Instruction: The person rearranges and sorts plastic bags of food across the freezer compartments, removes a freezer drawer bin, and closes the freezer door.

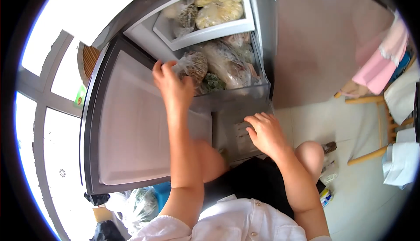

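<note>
My left hand (174,83) is at the left side of a pulled-out freezer drawer (236,95), beside a clear plastic bag of brownish food (194,66). Its fingers are apart and hold nothing; whether they touch the bag I cannot tell. In the same drawer lie a larger clear bag (225,61) with pale contents and a bag of something dark green (212,83). My right hand (266,133) hovers over the lower drawer (236,131), fingers loosely bent and apart, with nothing in them.
Above, a white drawer (210,34) holds bags of yellowish food (219,11). The freezer door (133,127) stands open at left. Plastic bags (142,206) are on the floor below it. A wooden chair (387,127) with cloths stands at right. Small packages (326,197) lie by my right knee.
</note>
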A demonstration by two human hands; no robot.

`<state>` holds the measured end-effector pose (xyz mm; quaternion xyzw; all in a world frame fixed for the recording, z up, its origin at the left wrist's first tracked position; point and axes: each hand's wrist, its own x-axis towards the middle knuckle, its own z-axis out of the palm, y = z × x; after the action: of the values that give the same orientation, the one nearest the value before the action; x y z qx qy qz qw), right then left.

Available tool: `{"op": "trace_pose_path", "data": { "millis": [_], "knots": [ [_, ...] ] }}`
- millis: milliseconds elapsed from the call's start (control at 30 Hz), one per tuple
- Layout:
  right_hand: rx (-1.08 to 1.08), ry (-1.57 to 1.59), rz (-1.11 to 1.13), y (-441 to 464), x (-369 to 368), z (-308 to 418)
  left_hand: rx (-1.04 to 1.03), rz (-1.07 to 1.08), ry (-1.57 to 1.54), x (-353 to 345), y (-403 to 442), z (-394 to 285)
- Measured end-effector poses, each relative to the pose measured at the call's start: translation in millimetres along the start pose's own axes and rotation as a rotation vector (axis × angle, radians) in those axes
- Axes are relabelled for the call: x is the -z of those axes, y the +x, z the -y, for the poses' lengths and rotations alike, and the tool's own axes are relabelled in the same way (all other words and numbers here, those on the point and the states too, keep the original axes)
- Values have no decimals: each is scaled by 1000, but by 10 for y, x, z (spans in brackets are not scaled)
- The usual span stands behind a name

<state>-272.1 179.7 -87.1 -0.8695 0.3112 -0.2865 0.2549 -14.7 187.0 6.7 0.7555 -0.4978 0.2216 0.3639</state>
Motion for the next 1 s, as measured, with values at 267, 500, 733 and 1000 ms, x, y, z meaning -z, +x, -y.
{"op": "trace_pose_path", "data": {
  "millis": [267,500,733,1000],
  "knots": [
    [131,76,-346,605,545,623,-99,-132,-204,-150,-130,-550],
    [481,-528,-560,2457,666,214,-59,-198,-494,-341,-186,-637],
    [275,-922,-457,3451,653,-182,-52,-140,-714,-404,-311,-732],
    [299,-896,-595,3521,811,-337,34,-65,-801,-367,-318,-745]
  ]
}}
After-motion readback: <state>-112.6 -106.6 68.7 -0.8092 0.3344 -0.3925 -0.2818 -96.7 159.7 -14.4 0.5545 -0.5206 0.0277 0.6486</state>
